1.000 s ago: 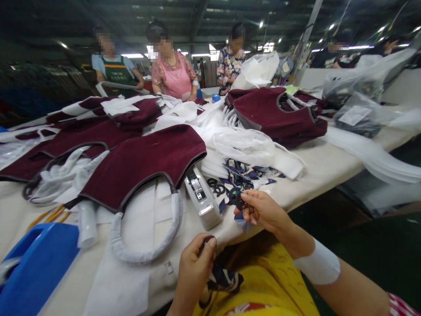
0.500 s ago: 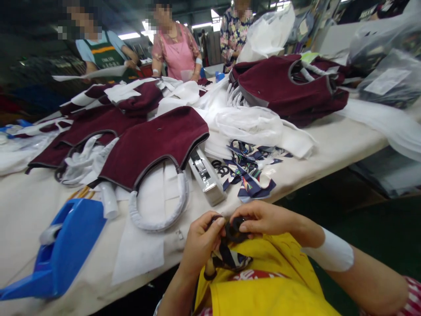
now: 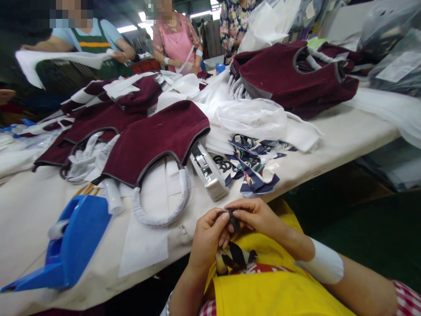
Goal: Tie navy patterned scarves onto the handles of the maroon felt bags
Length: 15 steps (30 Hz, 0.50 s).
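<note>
Just below the table's near edge, my left hand point(image 3: 208, 235) and my right hand point(image 3: 255, 215) meet over my lap. Both pinch a small black ring point(image 3: 233, 220). A navy patterned ribbon point(image 3: 234, 257) runs through it and hangs down from my left hand onto my yellow apron point(image 3: 272, 289). On the table right above my hands lie more patterned ribbons point(image 3: 251, 169) and loose black rings point(image 3: 222, 163).
A silver tool point(image 3: 208, 170) lies by a maroon velvet bag point(image 3: 154, 140) with a white-wrapped handle. More maroon bags point(image 3: 289, 77), white wrapping point(image 3: 253, 118) and a blue tape dispenser point(image 3: 70, 243) crowd the table point(image 3: 345, 136). Three other people stand at the far side.
My right hand picked a black ring off the table and brought it down to my left hand; both now work it onto the ribbon. The camera tilted downward.
</note>
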{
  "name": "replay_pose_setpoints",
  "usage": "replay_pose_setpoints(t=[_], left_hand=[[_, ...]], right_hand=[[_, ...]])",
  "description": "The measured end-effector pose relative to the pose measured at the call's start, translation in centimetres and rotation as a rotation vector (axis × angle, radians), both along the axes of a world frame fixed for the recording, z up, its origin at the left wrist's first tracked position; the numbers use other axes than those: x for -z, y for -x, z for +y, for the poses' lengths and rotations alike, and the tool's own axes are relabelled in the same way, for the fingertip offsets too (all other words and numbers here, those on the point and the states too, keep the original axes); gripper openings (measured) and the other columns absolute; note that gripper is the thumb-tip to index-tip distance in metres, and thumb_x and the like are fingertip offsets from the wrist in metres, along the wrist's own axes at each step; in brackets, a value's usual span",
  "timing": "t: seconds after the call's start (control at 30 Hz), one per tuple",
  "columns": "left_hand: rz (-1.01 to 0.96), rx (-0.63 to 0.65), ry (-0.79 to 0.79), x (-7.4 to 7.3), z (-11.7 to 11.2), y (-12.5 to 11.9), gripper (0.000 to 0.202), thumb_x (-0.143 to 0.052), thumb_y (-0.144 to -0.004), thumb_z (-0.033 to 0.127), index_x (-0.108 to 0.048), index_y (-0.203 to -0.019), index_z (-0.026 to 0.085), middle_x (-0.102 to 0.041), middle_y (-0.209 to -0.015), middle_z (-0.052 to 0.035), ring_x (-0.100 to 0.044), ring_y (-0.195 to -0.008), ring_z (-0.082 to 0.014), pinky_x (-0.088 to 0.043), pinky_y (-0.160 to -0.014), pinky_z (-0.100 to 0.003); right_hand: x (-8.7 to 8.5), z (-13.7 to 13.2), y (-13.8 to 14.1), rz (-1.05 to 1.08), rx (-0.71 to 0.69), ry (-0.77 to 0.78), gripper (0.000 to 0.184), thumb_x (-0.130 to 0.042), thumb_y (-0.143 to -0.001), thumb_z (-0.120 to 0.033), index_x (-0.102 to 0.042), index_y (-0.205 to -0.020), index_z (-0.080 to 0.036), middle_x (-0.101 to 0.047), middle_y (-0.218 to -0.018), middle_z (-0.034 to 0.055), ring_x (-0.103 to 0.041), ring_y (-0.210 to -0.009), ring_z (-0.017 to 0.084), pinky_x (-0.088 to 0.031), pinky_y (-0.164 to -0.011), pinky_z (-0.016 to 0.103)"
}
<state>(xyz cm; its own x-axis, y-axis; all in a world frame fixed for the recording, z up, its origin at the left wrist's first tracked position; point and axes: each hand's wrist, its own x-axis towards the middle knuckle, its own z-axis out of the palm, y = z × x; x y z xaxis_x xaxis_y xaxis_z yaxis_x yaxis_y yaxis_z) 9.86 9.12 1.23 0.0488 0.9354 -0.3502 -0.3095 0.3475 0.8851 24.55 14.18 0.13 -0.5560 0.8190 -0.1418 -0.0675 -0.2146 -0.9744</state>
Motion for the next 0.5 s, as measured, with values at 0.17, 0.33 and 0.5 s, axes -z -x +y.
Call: replay_pose_setpoints(t=[0.17, 0.33, 0.5], left_hand=[[0.028, -0.002, 0.001, 0.3, 0.3, -0.1, 0.025, -0.057, -0.077, 0.037, -0.054, -0.081, 0.013, -0.054, -0.055, 0.0047, -0.029, -0.032, 0.0005, -0.025, -0.034, -0.014], [0.179, 0.003, -0.011, -0.1, 0.3, 0.0, 0.024, -0.056, -0.077, 0.038, -0.055, -0.081, 0.014, -0.051, -0.053, 0.0057, -0.031, -0.034, -0.001, -0.024, -0.035, -0.016], [0.339, 0.019, -0.023, -0.1, 0.2, -0.4, 0.023, -0.056, -0.077, 0.037, -0.059, -0.085, 0.016, -0.05, -0.055, 0.0057, -0.036, -0.038, -0.0024, -0.025, -0.037, -0.017]], right_hand=[[0.6, -1.0, 0.6, 0.034, 0.077, -0.007, 0.027, -0.057, -0.077, -0.027, -0.067, -0.1, -0.02, -0.064, -0.087, 0.0015, -0.046, -0.049, 0.005, -0.037, -0.044, 0.016], [0.5, -1.3, 0.8, 0.057, 0.1, 0.058, 0.03, -0.055, -0.079, -0.032, -0.065, -0.105, -0.02, -0.067, -0.091, 0.0023, -0.06, -0.076, 0.013, -0.049, -0.07, 0.025], [0.3, -1.4, 0.7, 0.105, 0.129, 0.079, 0.03, -0.055, -0.082, -0.038, -0.065, -0.104, -0.021, -0.064, -0.106, 0.0042, -0.059, -0.096, 0.017, -0.046, -0.088, 0.033]])
